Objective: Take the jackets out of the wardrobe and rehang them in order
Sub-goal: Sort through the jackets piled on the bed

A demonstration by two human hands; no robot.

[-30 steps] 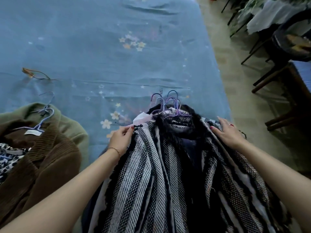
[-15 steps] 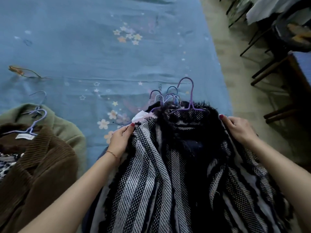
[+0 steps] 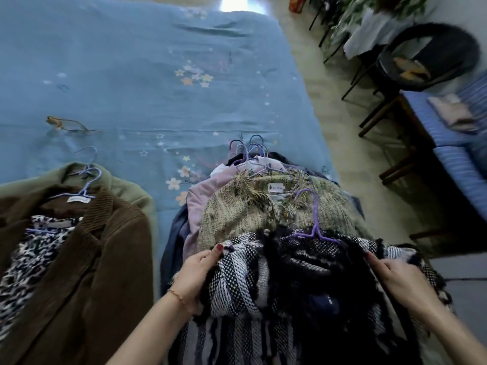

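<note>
- The black-and-white striped woven jacket (image 3: 253, 280) lies between the two hands, its collar end pointing away from the person, on a purple hanger (image 3: 315, 227).
- The left hand (image 3: 196, 277) pinches the jacket's left shoulder edge, thumb on top, fingers curled under the cloth.
- The right hand (image 3: 398, 277) grips the opposite shoulder edge, fingers folded round the fringed hem.
- It looks like thick, loose weave: soft and floppy, moderately heavy, with fringe liable to snag on the hanger hooks just beyond the fingertips.
- The shoulders, where the hanger gives support, seem the best hold; the hook would also serve for carrying.
- Just past both hands lies a green tweed jacket (image 3: 250, 212) atop a pile on the blue bedspread (image 3: 131, 88).
- Well to the left of the left hand rests a brown corduroy jacket (image 3: 87, 259).
</note>
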